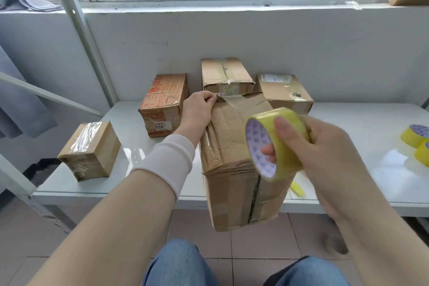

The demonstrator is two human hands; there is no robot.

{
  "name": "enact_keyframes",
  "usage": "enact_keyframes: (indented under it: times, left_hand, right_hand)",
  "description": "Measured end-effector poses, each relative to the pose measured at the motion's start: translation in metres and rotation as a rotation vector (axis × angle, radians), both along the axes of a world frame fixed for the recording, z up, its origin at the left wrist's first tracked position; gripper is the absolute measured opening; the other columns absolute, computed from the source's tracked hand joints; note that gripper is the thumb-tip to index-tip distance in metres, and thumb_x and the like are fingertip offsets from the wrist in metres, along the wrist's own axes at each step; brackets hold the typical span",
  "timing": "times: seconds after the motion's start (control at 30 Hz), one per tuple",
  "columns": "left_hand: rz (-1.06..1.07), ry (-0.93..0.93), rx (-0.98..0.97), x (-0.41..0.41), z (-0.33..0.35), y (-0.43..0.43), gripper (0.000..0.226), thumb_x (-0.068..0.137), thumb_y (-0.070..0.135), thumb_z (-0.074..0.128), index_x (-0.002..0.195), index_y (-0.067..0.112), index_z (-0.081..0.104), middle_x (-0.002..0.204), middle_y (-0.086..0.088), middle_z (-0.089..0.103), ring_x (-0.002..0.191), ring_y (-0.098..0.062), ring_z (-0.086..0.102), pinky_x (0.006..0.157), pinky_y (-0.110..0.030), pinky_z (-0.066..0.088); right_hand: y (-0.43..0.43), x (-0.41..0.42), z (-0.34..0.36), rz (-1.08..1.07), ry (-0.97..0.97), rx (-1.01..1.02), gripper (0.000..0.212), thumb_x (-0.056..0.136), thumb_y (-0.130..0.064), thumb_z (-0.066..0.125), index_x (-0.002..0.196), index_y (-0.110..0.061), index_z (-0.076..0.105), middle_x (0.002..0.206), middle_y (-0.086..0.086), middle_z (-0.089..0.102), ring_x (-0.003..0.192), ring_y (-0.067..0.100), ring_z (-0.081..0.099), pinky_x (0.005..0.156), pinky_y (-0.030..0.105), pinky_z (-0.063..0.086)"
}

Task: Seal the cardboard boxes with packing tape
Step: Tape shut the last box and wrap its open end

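Slippage threatens: your left hand [197,109] pinches the tape end [217,99] at the far edge of the box [229,137]; tugging the roll [286,126] gripped in your right hand [329,151] could free it.

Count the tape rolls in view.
3. One tape roll in the right hand, above the big box. Two more at the shelf's right edge: far roll, near roll cut by the frame. Others may lie outside it.
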State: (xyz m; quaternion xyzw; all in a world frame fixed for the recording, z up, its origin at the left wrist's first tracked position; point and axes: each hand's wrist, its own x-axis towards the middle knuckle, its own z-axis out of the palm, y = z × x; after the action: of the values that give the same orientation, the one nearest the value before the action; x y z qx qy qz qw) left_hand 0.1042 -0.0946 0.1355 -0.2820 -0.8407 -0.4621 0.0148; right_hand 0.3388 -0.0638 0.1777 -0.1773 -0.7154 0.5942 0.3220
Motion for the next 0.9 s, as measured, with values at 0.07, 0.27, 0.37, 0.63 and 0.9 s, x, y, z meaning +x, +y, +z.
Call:
enact_keyframes:
  times: [0.07, 0.27, 0.37, 0.63, 0.9]
  left_hand:
    - [0.009, 0.009, -0.005, 0.0, 0.0, 0.0, 0.025, 0.097, 0.019, 0.051, 0.113, 0.009, 0.067, 0.116, -0.008, 0.066, 0.107, -0.017, 0.053, 0.069, -0.01, 0.026]
    - [0.034, 0.019, -0.01, -0.002, -0.003, 0.002, 0.025, 0.097, 0.022, 0.051, 0.113, 0.012, 0.068, 0.116, -0.005, 0.066, 0.102, -0.012, 0.05, 0.071, -0.009, 0.025]
    - [0.028, 0.031, -0.017, -0.004, -0.004, 0.003, 0.025, 0.097, 0.022, 0.051, 0.114, 0.014, 0.068, 0.115, -0.005, 0.066, 0.11, -0.018, 0.055, 0.078, -0.014, 0.031]
    - [-0.545, 0.416, 0.029, 0.07, -0.019, -0.076, 0.051, 0.087, 0.062, 0.043, 0.127, 0.031, 0.052, 0.145, 0.009, 0.039, 0.144, -0.009, 0.016, 0.117, -0.033, 0.013]
    - [-0.324, 0.497, 0.383, 0.07, -0.047, -0.063, 0.018, 0.087, 0.017, 0.06, 0.094, 0.004, 0.069, 0.104, 0.0, 0.066, 0.113, -0.013, 0.056, 0.1, -0.016, 0.037]
  right_hand:
    - [-0.008, 0.019, -0.005, 0.017, -0.037, -0.05, 0.035, 0.071, -0.044, 0.048, 0.084, -0.016, 0.062, 0.054, -0.006, 0.068, 0.045, 0.001, 0.061, 0.043, 0.009, 0.043]
    - [-0.028, 0.036, -0.059, -0.023, -0.118, -0.22, 0.038, 0.066, -0.039, 0.055, 0.085, -0.006, 0.06, 0.06, 0.012, 0.07, 0.051, 0.017, 0.067, 0.047, 0.021, 0.052]
    - [-0.031, 0.031, -0.069, -0.072, -0.059, -0.225, 0.035, 0.069, -0.038, 0.055, 0.081, -0.005, 0.059, 0.061, 0.014, 0.068, 0.046, 0.015, 0.065, 0.044, 0.019, 0.048]
    - [-0.024, 0.023, -0.072, -0.079, 0.021, -0.24, 0.035, 0.074, -0.039, 0.053, 0.081, -0.006, 0.058, 0.059, 0.007, 0.066, 0.048, 0.017, 0.065, 0.044, 0.019, 0.048]
    - [-0.009, -0.003, -0.045, 0.029, 0.009, -0.177, 0.038, 0.072, -0.046, 0.046, 0.088, -0.013, 0.056, 0.054, 0.001, 0.068, 0.045, 0.01, 0.061, 0.044, 0.017, 0.049]
